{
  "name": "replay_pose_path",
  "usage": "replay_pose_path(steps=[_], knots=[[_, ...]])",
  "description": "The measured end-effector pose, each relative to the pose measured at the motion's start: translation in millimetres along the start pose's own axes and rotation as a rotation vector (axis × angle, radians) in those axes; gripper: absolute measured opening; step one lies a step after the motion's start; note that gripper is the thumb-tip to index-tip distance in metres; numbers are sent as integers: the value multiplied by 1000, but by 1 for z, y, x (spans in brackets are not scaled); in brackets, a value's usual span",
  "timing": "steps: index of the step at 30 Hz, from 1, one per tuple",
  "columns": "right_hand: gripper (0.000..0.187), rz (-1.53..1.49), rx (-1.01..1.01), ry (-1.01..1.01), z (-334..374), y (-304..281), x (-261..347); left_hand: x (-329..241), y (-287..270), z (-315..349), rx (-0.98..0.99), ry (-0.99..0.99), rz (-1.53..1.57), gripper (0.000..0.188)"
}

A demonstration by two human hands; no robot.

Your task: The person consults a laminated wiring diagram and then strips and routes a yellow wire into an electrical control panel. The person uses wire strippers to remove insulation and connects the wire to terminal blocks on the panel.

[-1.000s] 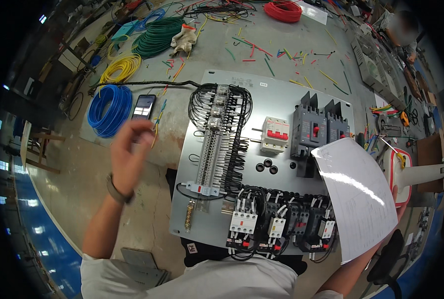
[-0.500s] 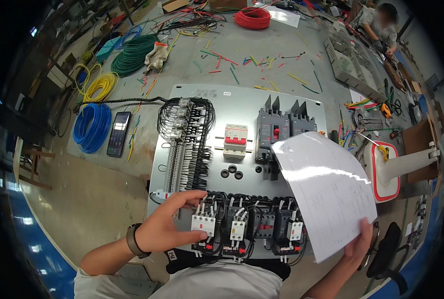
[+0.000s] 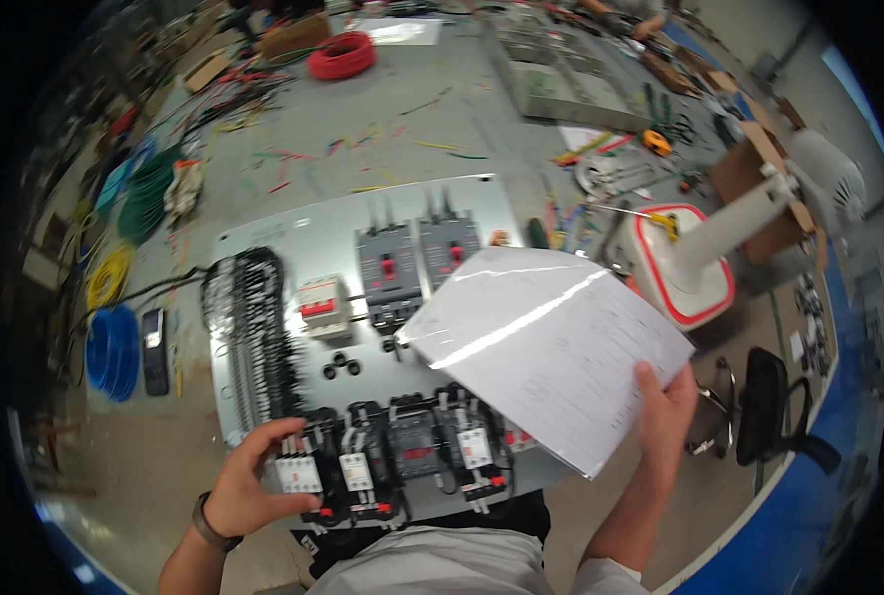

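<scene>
My left hand (image 3: 238, 496) is at the leftmost contactor (image 3: 298, 474), white-fronted, in the bottom row of a metal mounting plate (image 3: 308, 238). Thumb and index finger are spread, one at its lower edge and one near its top. My right hand (image 3: 666, 416) grips the right edge of a glossy printed sheet (image 3: 551, 347), held tilted above the plate's right side, hiding part of it. Black-wired terminal blocks (image 3: 253, 337) line the plate's left. A small white breaker (image 3: 323, 305) with a red lever sits beside two dark moulded-case breakers (image 3: 387, 268).
Blue (image 3: 113, 352), yellow, green and red wire coils lie about the grey table, with a phone (image 3: 154, 352) at left. Wire offcuts are scattered behind the plate. To the right are a white red-rimmed device (image 3: 675, 268), a tape measure (image 3: 657, 144) and a black chair (image 3: 769, 407).
The view has swung to the right, so the plate and table appear further left. The sheet is tilted more sideways in my right hand. My left hand stays at the same contactor.
</scene>
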State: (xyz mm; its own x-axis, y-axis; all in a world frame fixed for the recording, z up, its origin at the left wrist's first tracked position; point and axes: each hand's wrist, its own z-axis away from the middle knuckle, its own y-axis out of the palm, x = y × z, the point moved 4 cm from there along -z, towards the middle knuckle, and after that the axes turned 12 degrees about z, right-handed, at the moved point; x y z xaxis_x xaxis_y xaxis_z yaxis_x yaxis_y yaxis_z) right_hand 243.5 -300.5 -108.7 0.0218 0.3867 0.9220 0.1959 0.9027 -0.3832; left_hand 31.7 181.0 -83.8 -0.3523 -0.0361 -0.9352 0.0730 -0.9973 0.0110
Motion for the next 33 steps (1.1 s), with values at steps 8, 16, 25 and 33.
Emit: replay_pose_path(steps=[8,16,25,33], knots=[[35,33,-41,-72,-1,-1,19,-2,1,-13,44,-51,40,106],[38,56,-37,-130,-1,1,20,-13,-7,-25,161,-109,-20,104],[34,5,-74,-64,-9,-3,5,-29,-2,-29,164,-55,-28,101],[46,-538,46,361,-33,-1,-38,-52,18,5,52,125,-357,84]])
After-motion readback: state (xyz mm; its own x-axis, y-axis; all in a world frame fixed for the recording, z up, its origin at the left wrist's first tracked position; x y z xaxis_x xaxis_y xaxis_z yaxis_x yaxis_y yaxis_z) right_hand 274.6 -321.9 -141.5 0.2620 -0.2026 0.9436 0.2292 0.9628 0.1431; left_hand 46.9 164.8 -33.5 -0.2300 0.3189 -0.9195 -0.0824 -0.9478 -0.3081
